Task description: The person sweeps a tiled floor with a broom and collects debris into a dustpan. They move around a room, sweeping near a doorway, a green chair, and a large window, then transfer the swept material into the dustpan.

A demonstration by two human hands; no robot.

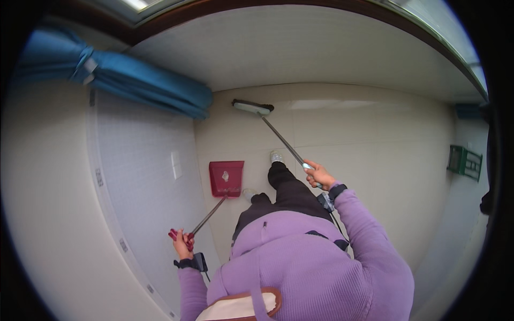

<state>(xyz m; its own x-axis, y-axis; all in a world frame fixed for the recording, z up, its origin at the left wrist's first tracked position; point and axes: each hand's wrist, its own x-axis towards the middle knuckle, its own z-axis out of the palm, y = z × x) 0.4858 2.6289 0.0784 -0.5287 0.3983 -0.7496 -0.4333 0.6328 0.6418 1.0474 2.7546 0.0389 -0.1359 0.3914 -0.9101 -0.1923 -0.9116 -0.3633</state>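
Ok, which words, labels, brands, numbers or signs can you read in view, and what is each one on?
None can be read.
Grey patches along the left wall: too small and blurred to tell whether they are writing.
Pale patch on the blue curtain: nothing legible.
Red dustpan and broom: no lettering I can make out.
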